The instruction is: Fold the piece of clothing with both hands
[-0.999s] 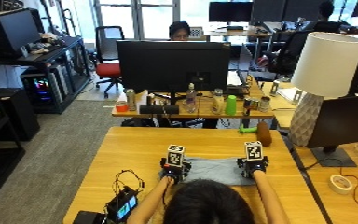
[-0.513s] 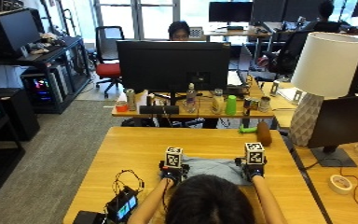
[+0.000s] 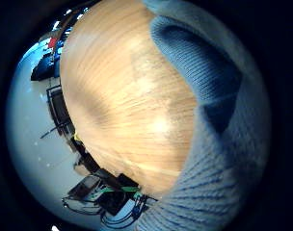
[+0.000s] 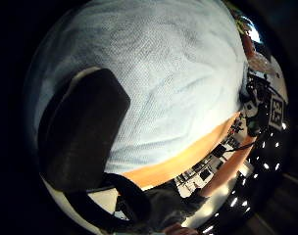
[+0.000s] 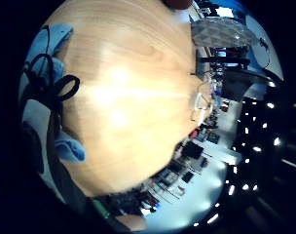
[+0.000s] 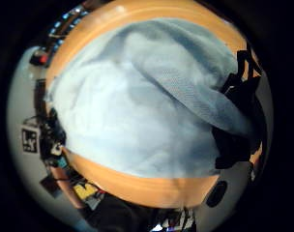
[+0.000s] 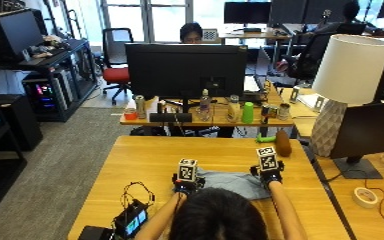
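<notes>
Person's head at lower edge of the outside view, forearms reaching forward over a wooden table (image 7: 145,155). Left hand (image 7: 187,183) and right hand (image 7: 268,174) sit at the two near ends of a light blue knit garment (image 7: 235,182), which lies bunched on the table between them. Left thumb (image 4: 78,132) lies flat on the cloth. Whether either hand's fingers curl round the fabric: cannot tell. Small black device with cables (image 7: 131,220) near-left. Beyond, a brown object (image 7: 282,143) at the table's far right. White lamp (image 7: 342,85) further right.
</notes>
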Demonstrator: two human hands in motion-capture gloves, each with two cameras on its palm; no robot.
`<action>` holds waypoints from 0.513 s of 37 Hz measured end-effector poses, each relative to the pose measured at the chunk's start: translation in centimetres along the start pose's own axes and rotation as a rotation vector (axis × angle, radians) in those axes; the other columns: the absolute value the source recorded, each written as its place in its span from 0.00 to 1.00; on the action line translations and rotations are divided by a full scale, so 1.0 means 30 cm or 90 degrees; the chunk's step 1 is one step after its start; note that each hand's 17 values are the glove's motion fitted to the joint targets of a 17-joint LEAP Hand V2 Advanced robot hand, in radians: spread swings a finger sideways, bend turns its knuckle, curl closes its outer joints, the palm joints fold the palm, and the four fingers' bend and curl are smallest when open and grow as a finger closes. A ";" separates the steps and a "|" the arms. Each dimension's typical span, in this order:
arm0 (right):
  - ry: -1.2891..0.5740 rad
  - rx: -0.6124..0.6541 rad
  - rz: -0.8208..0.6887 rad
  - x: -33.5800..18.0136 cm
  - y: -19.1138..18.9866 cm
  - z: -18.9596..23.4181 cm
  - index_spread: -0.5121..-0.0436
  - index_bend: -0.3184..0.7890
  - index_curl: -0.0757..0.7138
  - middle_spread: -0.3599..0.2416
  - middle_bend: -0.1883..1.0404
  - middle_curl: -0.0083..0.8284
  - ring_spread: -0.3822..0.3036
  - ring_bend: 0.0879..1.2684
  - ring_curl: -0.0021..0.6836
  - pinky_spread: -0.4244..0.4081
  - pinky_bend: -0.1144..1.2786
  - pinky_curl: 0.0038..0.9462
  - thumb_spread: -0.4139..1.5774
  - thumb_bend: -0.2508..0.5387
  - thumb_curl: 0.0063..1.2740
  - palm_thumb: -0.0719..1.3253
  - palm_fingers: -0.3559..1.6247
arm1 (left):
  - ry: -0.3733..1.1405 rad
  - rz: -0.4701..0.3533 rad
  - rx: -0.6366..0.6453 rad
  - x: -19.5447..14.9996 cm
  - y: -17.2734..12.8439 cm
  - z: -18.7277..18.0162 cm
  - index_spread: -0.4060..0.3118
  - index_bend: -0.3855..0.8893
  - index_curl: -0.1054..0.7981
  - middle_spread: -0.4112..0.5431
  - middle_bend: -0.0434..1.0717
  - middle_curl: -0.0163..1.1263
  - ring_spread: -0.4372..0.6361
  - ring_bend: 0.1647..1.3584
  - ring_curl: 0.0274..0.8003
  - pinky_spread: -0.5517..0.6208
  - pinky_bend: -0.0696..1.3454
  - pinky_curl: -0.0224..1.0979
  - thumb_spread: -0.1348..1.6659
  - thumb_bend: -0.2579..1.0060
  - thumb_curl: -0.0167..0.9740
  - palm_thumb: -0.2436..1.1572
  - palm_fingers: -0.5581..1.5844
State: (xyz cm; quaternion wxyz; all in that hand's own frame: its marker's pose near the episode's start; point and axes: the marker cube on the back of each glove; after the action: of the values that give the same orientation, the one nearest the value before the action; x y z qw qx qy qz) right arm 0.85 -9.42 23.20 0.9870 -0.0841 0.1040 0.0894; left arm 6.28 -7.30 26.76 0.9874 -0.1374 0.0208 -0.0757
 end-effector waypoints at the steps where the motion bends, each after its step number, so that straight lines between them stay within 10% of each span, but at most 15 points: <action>1: 0.007 -0.008 0.001 0.005 0.003 -0.020 0.55 0.44 0.46 0.34 0.48 0.57 0.25 0.53 0.66 0.13 0.57 0.42 0.70 0.37 0.24 0.85 0.84 | 0.009 0.006 0.009 0.003 0.002 -0.003 0.42 0.43 0.33 0.64 0.20 0.30 0.76 0.41 0.36 0.84 0.43 0.30 0.81 0.20 0.17 0.23 0.26; 19: -0.010 -0.019 -0.006 -0.127 0.144 -0.478 0.58 0.41 0.52 0.32 0.49 0.59 0.22 0.54 0.66 0.10 0.57 0.43 0.67 0.31 0.26 0.89 0.84 | 0.151 0.009 0.306 -0.122 0.002 -0.186 0.37 0.57 0.50 0.47 0.19 0.30 0.49 0.35 0.34 0.61 0.30 0.28 0.87 0.29 0.24 0.42 0.49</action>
State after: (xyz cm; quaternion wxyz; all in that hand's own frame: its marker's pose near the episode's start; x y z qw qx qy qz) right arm -6.37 -8.48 9.58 0.9867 -0.0989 0.0948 0.0873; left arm 2.34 -8.18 21.47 0.9827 0.1113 0.1190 -0.0874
